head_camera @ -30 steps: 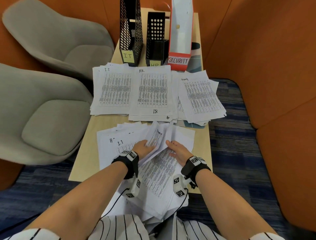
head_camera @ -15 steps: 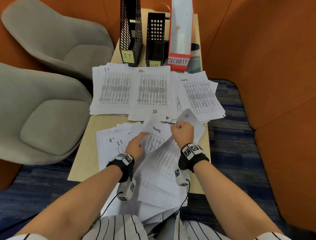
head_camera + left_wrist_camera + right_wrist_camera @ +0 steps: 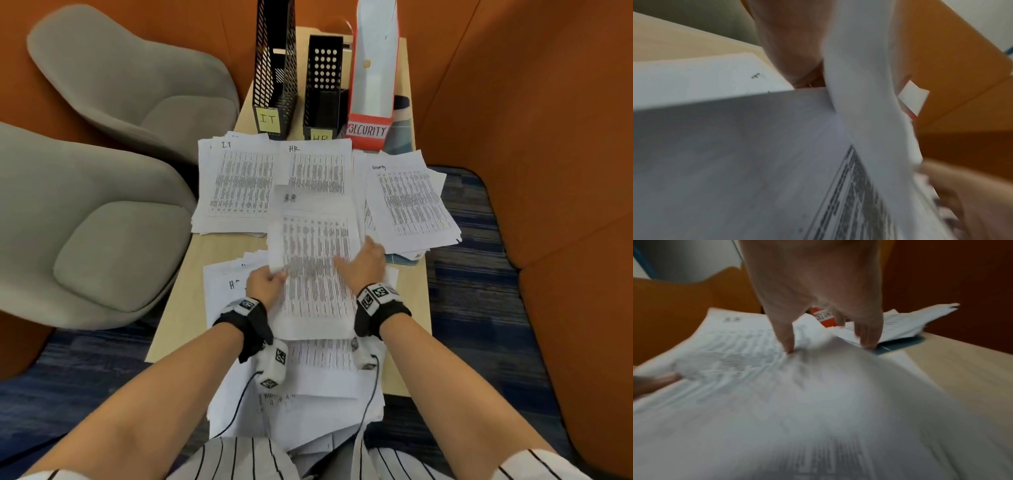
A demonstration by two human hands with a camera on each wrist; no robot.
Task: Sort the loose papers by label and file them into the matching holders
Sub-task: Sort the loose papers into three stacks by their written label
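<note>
A blurred sheet marked HR [image 3: 313, 260] hangs over the table's middle, its far end over the HR pile [image 3: 318, 164]. My left hand [image 3: 274, 274] pinches its left edge. My right hand [image 3: 356, 260] grips its right edge, thumb [image 3: 787, 344] on top. The right wrist view shows the same sheet [image 3: 731, 353]. In the left wrist view it curls past my left hand [image 3: 793, 48]. The IT pile [image 3: 239, 181] and Security pile [image 3: 411, 202] flank the HR pile. Behind stand the IT holder [image 3: 274, 68], HR holder [image 3: 323, 85] and Security holder [image 3: 373, 85].
Unsorted papers [image 3: 229, 287] lie under my hands and spill over the table's near edge onto my lap [image 3: 308, 404]. Two grey chairs [image 3: 102, 222] stand left of the narrow wooden table [image 3: 178, 308]. An orange padded wall [image 3: 548, 171] closes the right side.
My right hand lifted a sheet off the loose pile. The left hand took its left edge, and the sheet now spreads flat between both hands, farther forward.
</note>
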